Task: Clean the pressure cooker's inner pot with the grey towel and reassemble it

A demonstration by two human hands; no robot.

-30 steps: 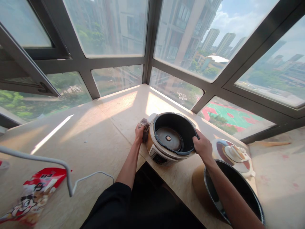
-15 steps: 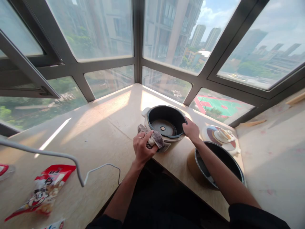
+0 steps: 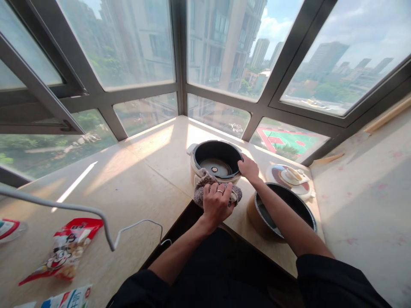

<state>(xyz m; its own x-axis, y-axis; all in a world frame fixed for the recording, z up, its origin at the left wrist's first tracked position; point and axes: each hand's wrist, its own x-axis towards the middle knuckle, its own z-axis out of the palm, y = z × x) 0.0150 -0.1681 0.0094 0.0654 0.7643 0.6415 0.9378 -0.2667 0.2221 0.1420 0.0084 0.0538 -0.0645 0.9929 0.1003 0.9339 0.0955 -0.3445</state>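
Observation:
The rice cooker (image 3: pixel 193 167) stands upright on the stone-like sill, with its dark, hollow inside facing up and a small round piece at the centre of its floor. My left hand (image 3: pixel 215 207), with a ring on one finger, is closed on a crumpled brownish-grey cloth (image 3: pixel 201 190) pressed against the cooker's front outer side. My right hand (image 3: pixel 250 170) grips the cooker's right rim, the fingertips partly hidden. Beneath my right forearm sits a separate inner pot (image 3: pixel 257 214), dark inside and tan outside. Behind that pot lies a round lid (image 3: pixel 290 176) with a pale handle.
A red snack bag (image 3: pixel 66 250) and a blue-white packet (image 3: pixel 69 297) lie on the left of the sill (image 3: pixel 128 188). A grey-white cable (image 3: pixel 80 208) crosses above it. Windows enclose the far side, and a patterned wall (image 3: pixel 362 205) stands at the right.
My left hand has moved the cloth rightward along the cooker's front. My right hand keeps its grip on the rim. The whole view has shifted slightly.

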